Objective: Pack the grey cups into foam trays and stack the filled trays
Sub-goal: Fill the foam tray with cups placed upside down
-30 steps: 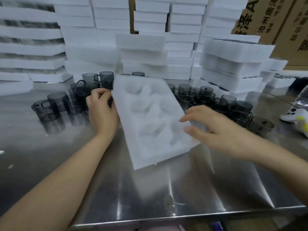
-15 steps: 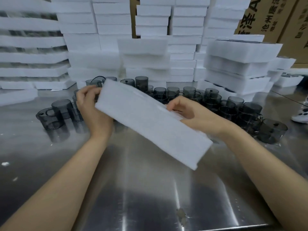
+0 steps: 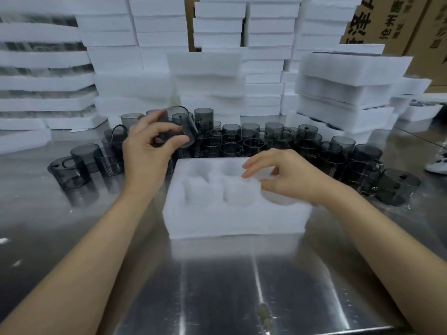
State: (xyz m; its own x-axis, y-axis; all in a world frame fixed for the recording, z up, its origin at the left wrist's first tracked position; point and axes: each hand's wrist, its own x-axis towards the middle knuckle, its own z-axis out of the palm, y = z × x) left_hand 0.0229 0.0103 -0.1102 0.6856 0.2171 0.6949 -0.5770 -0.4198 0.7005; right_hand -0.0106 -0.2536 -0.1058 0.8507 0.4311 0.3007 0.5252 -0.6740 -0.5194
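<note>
A white foam tray (image 3: 232, 213) lies flat on the steel table, its round pockets facing up with nothing in them. My left hand (image 3: 147, 151) grips a smoky grey cup (image 3: 183, 124), tilted and lifted above the row of loose grey cups (image 3: 254, 141) behind the tray. My right hand (image 3: 287, 175) rests over the tray's right side, fingers loosely bent with their tips touching the foam.
Tall stacks of white foam trays (image 3: 208, 68) wall off the back of the table, with more at right (image 3: 348, 93). Brown cardboard boxes (image 3: 399, 22) stand at far right. More grey cups (image 3: 70, 170) sit at left. The steel table (image 3: 217, 286) runs to its near edge.
The foam tray, held tilted in both hands, now lies flat on the table with pockets up. My left hand has let go of it and picked up a grey cup.
</note>
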